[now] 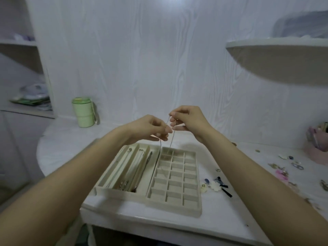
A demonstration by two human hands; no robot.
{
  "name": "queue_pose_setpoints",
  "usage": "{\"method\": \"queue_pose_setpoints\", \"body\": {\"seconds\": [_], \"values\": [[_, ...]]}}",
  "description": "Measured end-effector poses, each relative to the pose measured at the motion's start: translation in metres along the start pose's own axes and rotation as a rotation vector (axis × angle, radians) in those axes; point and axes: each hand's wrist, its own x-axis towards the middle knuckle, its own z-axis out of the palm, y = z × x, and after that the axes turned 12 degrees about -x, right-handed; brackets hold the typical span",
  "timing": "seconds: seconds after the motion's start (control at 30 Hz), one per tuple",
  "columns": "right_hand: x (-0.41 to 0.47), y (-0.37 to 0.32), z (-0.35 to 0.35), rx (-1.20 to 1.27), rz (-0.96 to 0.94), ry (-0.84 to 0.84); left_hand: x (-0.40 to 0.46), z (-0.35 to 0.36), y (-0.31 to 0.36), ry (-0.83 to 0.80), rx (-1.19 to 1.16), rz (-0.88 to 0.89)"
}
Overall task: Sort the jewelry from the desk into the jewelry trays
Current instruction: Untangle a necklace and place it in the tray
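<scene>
Silver chain [171,139] | pinched: left hand [150,129]; right hand [188,119] | above trays [174,213]

a green lidded cup [82,112] is standing far left on my white desk [113,206], near the wood-grain wall [142,59]. a pink holder [317,150] is sitting at the far right edge. a curved shelf [284,55] is jutting out above it, and papers [33,96] are lying in the left shelving.
</scene>
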Motion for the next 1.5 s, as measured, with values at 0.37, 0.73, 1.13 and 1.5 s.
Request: {"method": "queue_pose_setpoints", "body": {"seconds": [0.37,0.73,1.13,1.5], "values": [[-0.005,-0.009,0.034,0.014,-0.041,-0.044,-0.013,-0.001,-0.018,0.046,-0.037,0.014],[-0.016,-0.021,0.039,0.076,0.046,0.020,-0.034,-0.015,-0.013,0.270,-0.041,0.008],[-0.045,-0.036,0.048,0.076,0.017,0.039,-0.067,-0.008,-0.008,0.289,0.044,0.051],[-0.062,-0.045,0.052,0.072,0.009,0.047,-0.088,-0.004,-0.003,0.265,0.058,0.030]]}}
